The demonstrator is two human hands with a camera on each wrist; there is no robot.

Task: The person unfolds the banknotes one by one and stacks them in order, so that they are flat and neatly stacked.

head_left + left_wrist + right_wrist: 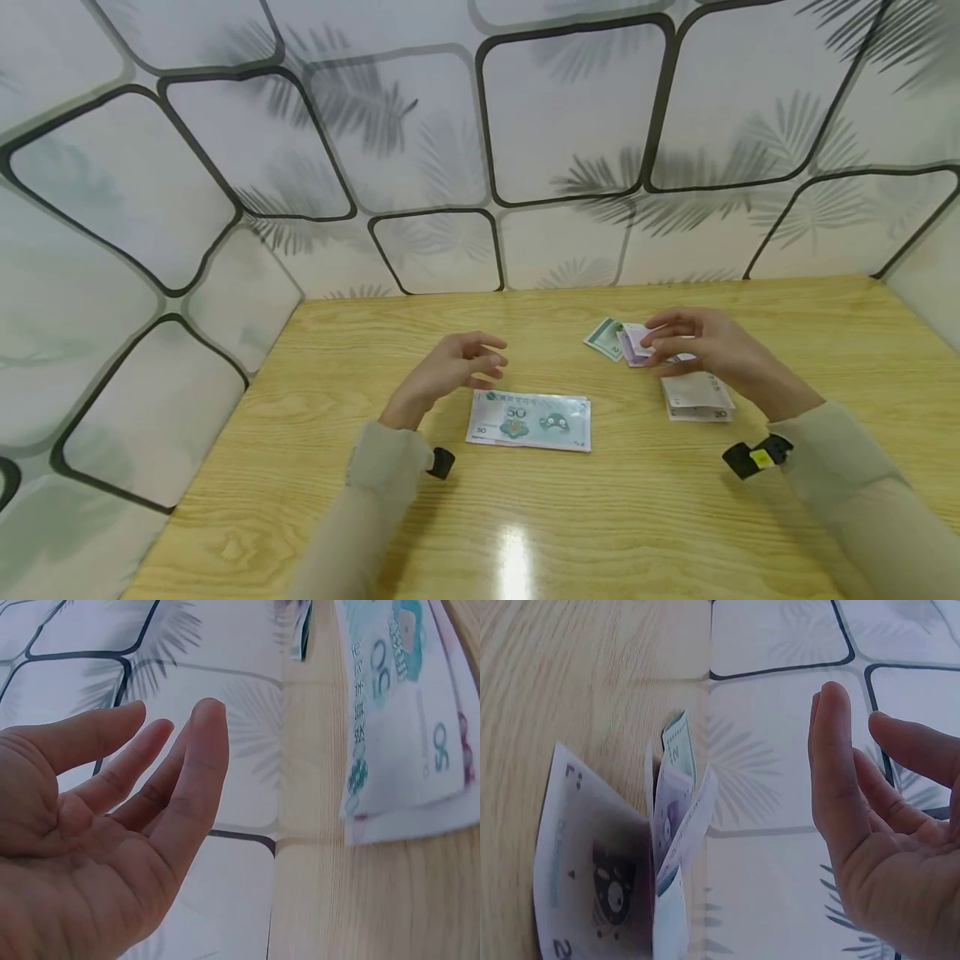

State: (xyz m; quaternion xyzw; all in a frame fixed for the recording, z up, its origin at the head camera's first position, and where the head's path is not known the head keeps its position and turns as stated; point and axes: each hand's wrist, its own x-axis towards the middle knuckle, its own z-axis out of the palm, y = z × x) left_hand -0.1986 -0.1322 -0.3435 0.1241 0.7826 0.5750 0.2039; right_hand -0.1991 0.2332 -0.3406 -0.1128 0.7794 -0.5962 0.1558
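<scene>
A flat stack of play banknotes [528,421] lies on the table, a pale note marked 50 [401,727] on top and a pinkish edge showing beneath. Just beyond its left end hovers my left hand [453,367], fingers loosely bent, holding nothing. My right hand [712,346] hangs over a group of folded notes and partly hides them in the head view. Its fingers are relaxed and grip nothing. Of that group, a greyish note marked 20 [697,398] is nearest, then purple notes [671,806], with a green note [606,339] at the far left.
The wood-grain table [337,500] meets a patterned wall covering [420,250] at its back edge. More of the same covering [75,375] rises along the left side. Dark camera units [441,463] sit on both wrists.
</scene>
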